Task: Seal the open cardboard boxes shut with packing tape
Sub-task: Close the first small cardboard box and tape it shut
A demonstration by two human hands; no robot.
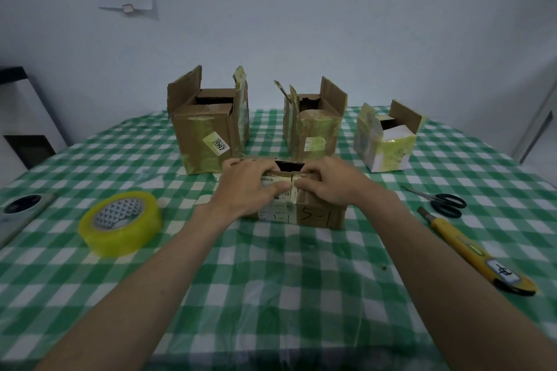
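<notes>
At the near middle of the table (271, 265), a small box (313, 214) sits between both hands, its long axis running left to right across the person. The left hand (250, 185) curls over the left flap and the right hand (328, 182) over the right one, fingers bent and pressing the flaps toward a centre seam; a dark gap shows behind, so the top is not yet shut. The tape (120, 223) lies flat well apart to the left, nearer the left hand, so that hand is probably the one to fetch it while the right holds the flaps down. Scissors (443, 202) and a yellow knife (479, 253) lie to the right, nearer the right hand. Three open boxes stand behind: a large box (208, 132), a middle box (313, 129), and a pale box (385, 141) at the right.
</notes>
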